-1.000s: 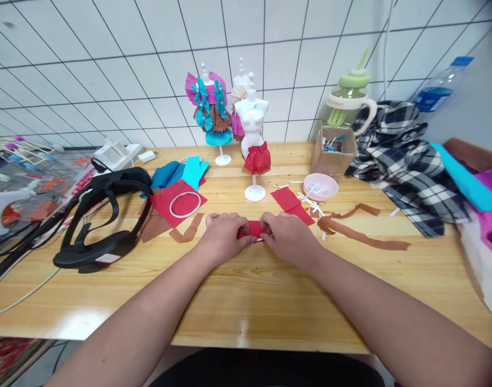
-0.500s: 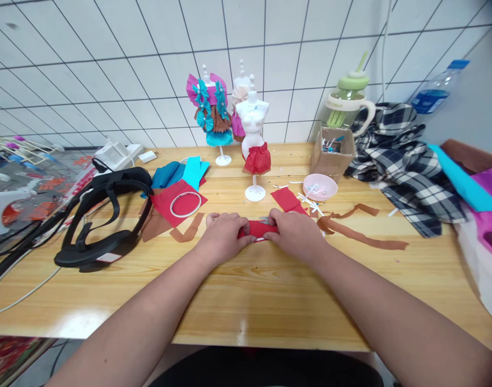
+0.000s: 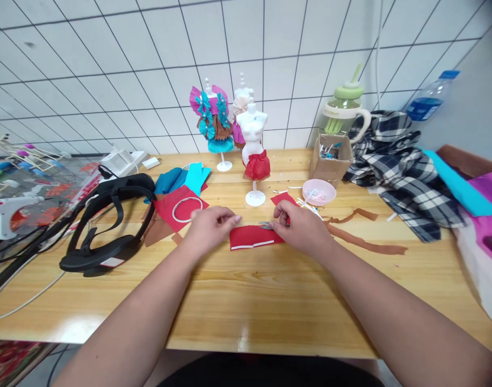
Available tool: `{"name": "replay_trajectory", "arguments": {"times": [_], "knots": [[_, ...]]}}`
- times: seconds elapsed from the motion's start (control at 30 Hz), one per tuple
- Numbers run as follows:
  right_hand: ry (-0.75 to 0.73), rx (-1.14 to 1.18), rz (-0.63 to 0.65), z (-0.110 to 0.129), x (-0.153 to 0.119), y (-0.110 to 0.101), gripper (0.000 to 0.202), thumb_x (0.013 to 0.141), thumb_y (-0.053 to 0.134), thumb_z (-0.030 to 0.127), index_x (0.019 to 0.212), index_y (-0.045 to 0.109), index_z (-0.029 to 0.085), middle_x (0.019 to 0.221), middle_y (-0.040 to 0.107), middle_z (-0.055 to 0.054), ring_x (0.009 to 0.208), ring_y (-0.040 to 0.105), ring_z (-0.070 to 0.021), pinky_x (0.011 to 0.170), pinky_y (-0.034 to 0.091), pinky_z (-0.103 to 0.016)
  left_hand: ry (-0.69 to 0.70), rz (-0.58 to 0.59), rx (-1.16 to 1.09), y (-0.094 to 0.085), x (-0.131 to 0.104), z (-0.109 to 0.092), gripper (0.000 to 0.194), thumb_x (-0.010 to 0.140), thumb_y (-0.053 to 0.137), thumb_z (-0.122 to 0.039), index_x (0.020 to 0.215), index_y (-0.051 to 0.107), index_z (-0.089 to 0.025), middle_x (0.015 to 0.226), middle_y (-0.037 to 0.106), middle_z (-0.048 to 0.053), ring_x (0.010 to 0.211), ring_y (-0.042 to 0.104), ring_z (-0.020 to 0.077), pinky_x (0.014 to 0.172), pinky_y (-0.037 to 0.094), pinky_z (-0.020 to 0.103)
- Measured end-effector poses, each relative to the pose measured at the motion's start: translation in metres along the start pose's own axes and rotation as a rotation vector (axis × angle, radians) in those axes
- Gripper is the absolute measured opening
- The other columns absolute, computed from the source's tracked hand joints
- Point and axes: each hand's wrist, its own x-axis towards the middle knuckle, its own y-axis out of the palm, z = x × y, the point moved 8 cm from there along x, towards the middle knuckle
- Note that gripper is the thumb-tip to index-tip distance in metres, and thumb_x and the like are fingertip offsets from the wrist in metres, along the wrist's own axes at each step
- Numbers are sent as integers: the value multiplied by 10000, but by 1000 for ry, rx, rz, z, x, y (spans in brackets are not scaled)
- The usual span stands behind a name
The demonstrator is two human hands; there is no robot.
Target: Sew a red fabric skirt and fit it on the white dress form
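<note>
A red paper strip (image 3: 246,236) lies flat on the wooden table, with white tape pieces along its near edge. Small scissors or tweezers (image 3: 265,225) with grey metal tips lie over its far edge. My left hand (image 3: 211,228) is at the strip's left end, thumb and fingers pinched together; what they hold, if anything, is too small to tell. At the right end, my right hand (image 3: 296,223) has its fingers curled by the metal tool; its grip is hard to make out. Behind the strip stands a white mannequin (image 3: 252,126) wearing a red skirt (image 3: 257,165).
A decorated mannequin (image 3: 216,115) stands behind. On the left are a black headset (image 3: 123,244), a silver ring (image 3: 187,209) and coloured papers. A pink bowl (image 3: 319,192), a cardboard box (image 3: 330,161), brown strips (image 3: 362,243) and plaid cloth (image 3: 407,177) are on the right.
Both hands have moved apart, the left one leftward and the right one slightly rightward. More of the red strip, its tape and the metal tool now shows.
</note>
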Motion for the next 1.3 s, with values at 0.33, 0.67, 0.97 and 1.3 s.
{"name": "replay_trajectory", "arguments": {"times": [0.33,0.67,0.97,1.3], "knots": [[-111,-97,-163,12,-4,-17,312,925,427,367,653,468,220,636,578,-20,655,522,-185,553,263,-297,-249,-13,576,-34,-1,86,280,813,536,-411,1000,670,-251,1066,650,105,1012,555,385,841,330,537],[-330,305,-193,38,-20,-7,373,877,532,224,1248,492,209,1193,658,-69,1043,599,-217,893,462,-348,116,-50,403,-20,-6,-17,252,936,389,-374,1010,558,-202,850,675,86,835,627,260,685,399,346],[-244,686,-206,35,-21,2,238,843,634,279,1072,574,249,1028,721,-20,879,696,-172,696,533,-269,443,73,-136,10,-35,-75,193,870,542,-214,1061,522,-199,877,655,22,782,608,164,697,452,270],[-241,529,-128,38,-21,5,227,822,652,220,1030,564,241,878,716,24,686,650,-127,649,463,-250,420,67,-83,14,-29,-66,157,923,488,-235,1009,617,-207,849,668,24,785,600,163,689,427,260]]}}
